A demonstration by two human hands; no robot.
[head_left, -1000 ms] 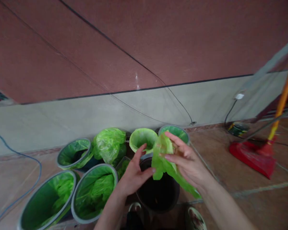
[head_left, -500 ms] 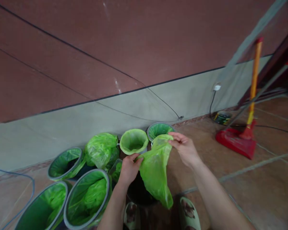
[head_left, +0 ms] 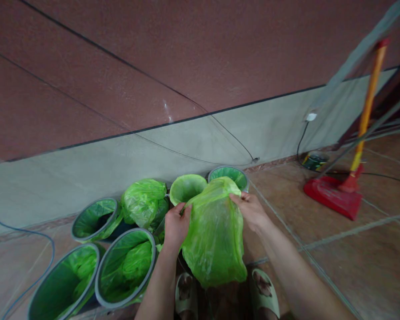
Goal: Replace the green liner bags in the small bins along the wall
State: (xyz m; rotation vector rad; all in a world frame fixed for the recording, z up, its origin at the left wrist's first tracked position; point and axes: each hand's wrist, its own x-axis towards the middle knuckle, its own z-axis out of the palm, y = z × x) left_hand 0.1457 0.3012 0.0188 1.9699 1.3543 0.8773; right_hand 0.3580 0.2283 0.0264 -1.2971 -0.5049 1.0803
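A thin green garbage bag [head_left: 215, 240] hangs spread between my two hands, above the floor and between my feet. My left hand [head_left: 178, 226] pinches its upper left edge. On the other side, my right hand [head_left: 250, 209] grips the upper right edge between thumb and fingers. Just beyond the bag stand a small bin with a light green liner [head_left: 186, 189] and a grey-rimmed bin [head_left: 231, 175], also lined in green. The bag hides the dark bin beneath it and part of the lined bin's front.
Several lined bins, including a front one [head_left: 102, 284], stand at left beside a bulging green bag [head_left: 145, 202]. A red dustpan [head_left: 333, 195] with a yellow handle stands at right. A blue cable [head_left: 26, 230] crosses the left floor. A tin [head_left: 315, 161] sits by the wall.
Both hands have stretched the garbage bag wider, so it now hangs as a broad sheet over the dark bin instead of a narrow fold. The view has shifted slightly.
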